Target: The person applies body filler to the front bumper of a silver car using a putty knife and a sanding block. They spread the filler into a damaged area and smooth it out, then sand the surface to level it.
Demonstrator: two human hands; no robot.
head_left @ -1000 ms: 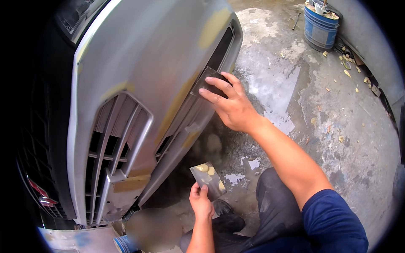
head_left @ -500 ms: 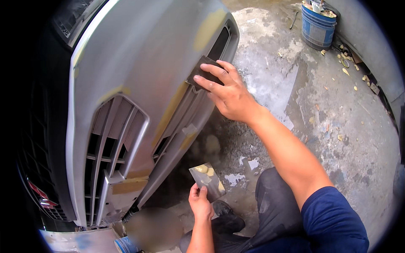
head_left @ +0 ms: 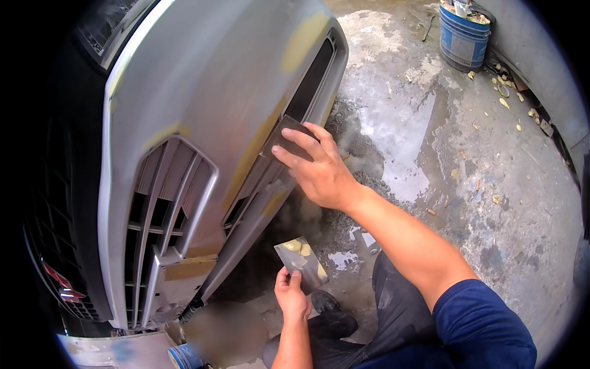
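A grey car bumper [head_left: 203, 80] fills the left side, with dull yellow patches of putty [head_left: 305, 40] on its surface and along the slot edges. My right hand [head_left: 326, 172] grips a dark, flat, rectangular spreader [head_left: 279, 138], fingers spread over its face. Its edge lies against the bumper beside the long slot, at a yellow strip [head_left: 249, 157]. Lower down, my left hand [head_left: 292, 299] pinches a thin metal plate [head_left: 312, 272] between thumb and fingers. Blobs of pale yellow putty [head_left: 292, 245] sit on that plate, which is apart from the bumper.
A blue bucket [head_left: 464, 40] stands at the far right by a grey wall panel [head_left: 541, 58], with yellow scraps [head_left: 504, 103] on the floor nearby. The concrete floor [head_left: 479, 203] is stained. A small blue can [head_left: 183, 357] is at the lower left, and my shoe [head_left: 335, 317] is below the plate.
My right hand has drawn the spreader down along the bumper's slot edge, toward me and slightly left, uncovering more of the slot above. My left hand and the plate stay nearly still.
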